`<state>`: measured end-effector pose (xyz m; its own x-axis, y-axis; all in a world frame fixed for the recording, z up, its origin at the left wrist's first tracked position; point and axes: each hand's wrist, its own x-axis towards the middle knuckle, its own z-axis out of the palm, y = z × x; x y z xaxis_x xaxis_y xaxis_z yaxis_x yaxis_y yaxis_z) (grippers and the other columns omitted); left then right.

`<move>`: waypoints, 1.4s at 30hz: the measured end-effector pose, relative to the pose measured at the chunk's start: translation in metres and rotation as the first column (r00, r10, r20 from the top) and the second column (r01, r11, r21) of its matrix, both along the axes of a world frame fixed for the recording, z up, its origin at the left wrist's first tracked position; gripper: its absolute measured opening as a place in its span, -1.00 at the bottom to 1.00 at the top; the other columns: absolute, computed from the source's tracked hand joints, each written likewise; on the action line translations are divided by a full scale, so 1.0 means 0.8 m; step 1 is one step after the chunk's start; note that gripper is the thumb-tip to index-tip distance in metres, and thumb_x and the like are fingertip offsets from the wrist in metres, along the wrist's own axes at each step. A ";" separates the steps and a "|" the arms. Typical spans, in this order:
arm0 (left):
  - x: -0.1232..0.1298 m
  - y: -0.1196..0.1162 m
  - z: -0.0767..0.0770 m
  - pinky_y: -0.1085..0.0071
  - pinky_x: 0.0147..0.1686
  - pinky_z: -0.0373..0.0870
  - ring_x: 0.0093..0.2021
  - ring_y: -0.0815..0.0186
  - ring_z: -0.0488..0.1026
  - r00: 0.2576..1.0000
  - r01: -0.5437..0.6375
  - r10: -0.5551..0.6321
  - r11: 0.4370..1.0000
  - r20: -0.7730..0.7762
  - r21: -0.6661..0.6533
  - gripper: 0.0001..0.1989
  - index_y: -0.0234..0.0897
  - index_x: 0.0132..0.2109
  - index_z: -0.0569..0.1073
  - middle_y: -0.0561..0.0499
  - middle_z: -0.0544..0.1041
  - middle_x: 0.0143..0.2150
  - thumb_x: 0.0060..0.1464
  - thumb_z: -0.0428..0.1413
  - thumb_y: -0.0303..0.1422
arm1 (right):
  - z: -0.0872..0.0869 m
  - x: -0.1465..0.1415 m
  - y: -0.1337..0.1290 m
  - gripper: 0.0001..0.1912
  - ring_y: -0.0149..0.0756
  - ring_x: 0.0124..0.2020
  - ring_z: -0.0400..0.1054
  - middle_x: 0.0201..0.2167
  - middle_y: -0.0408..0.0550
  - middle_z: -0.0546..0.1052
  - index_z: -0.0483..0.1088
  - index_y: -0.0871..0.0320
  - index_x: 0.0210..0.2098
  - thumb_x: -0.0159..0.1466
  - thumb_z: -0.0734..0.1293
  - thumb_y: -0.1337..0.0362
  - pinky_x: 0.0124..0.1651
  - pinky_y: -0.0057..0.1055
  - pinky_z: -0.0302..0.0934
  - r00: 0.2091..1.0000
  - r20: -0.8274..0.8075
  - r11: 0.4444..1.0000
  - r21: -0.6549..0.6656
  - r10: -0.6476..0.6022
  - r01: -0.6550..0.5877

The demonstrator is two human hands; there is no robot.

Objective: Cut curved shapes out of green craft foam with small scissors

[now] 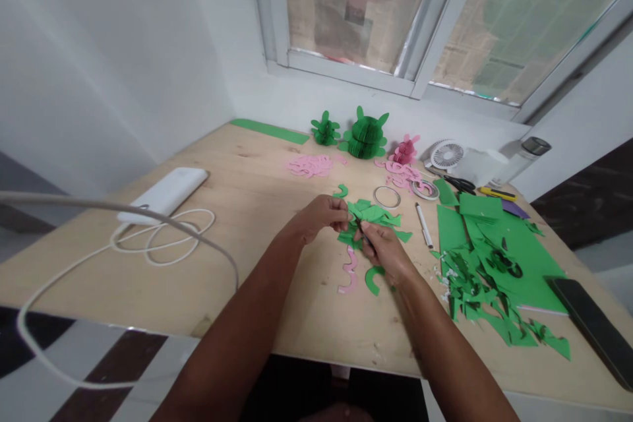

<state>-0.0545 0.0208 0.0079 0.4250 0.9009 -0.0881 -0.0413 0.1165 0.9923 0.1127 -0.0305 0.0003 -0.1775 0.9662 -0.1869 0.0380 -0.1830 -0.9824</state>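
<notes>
Green paper (373, 213) | my left hand (324, 213) pinches it | my right hand (386, 249) grips scissors (359, 222) | pink curls (311, 165) cut, green seemingly unfinished

Green paper pieces (376, 213) between both hands

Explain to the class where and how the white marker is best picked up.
I'd pinch the white marker mid-barrel, coming from above, with a fingertip on each long side. It lies flat and is slim and straight, with bare tabletop along both sides; the green paper sits just to its right.
</notes>
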 end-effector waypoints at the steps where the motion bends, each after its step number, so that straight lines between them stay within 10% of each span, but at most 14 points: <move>1: 0.000 0.001 -0.001 0.47 -0.52 0.25 -0.62 0.46 0.30 1.000 0.004 -0.004 1.000 0.001 -0.002 -0.84 -0.29 -0.58 0.33 0.09 0.42 -0.66 -0.20 0.17 -0.39 | 0.000 0.000 0.000 -0.50 -0.56 -0.80 -0.17 -0.82 -0.35 0.12 0.35 0.19 -0.49 0.09 0.29 -0.18 -0.73 -0.52 -0.34 1.000 0.001 1.000 -0.004 0.004 -0.004; 42: -0.001 -0.001 0.005 0.47 -0.52 0.25 -0.62 0.45 0.29 1.000 0.022 -0.022 1.000 0.011 -0.007 -0.84 -0.29 -0.59 0.35 0.10 0.41 -0.66 -0.24 0.19 -0.37 | 0.002 -0.003 -0.004 -0.53 -0.55 -0.77 -0.19 -0.80 -0.35 0.10 0.36 0.19 -0.47 0.12 0.27 -0.14 -0.72 -0.55 -0.35 0.998 -0.068 0.999 -0.041 0.003 -0.006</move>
